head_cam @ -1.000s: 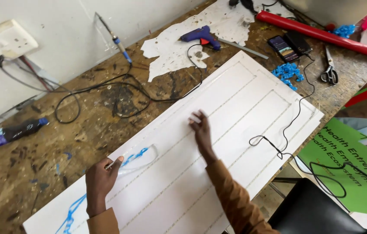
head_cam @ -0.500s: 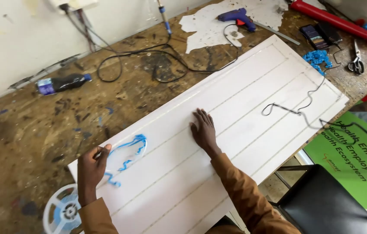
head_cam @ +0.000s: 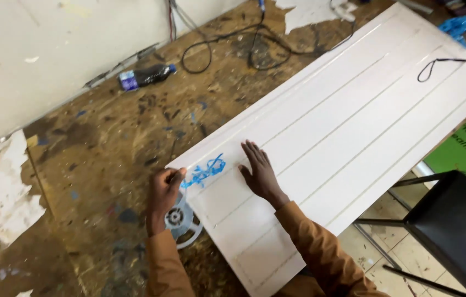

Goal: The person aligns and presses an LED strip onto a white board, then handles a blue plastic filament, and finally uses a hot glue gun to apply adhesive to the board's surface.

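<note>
Two hands work at the near-left end of a long white grooved panel [head_cam: 354, 115] lying slantwise on a stained wooden workbench [head_cam: 95, 159]. Since a second ago the blue film strip [head_cam: 204, 172] has come much further off: earlier it trailed along the panel's edge, now it is a crumpled tangle bunched at the corner, so the peel looks nearly run out at this end. Left hand [head_cam: 164, 195], at about 7 o'clock from the tangle, is closed in a pinch on the strip's end, right at the panel's edge. Clear plastic reel [head_cam: 180, 220] lies just below that hand, partly under the panel. Right hand [head_cam: 260, 173], at 3 o'clock from the tangle, lies open and flat, fingers spread, pressing the panel down. Strip: bright blue, thin, curled, wrinkled. Dark bottle [head_cam: 146, 76] lies at 11 o'clock, well apart.
</note>
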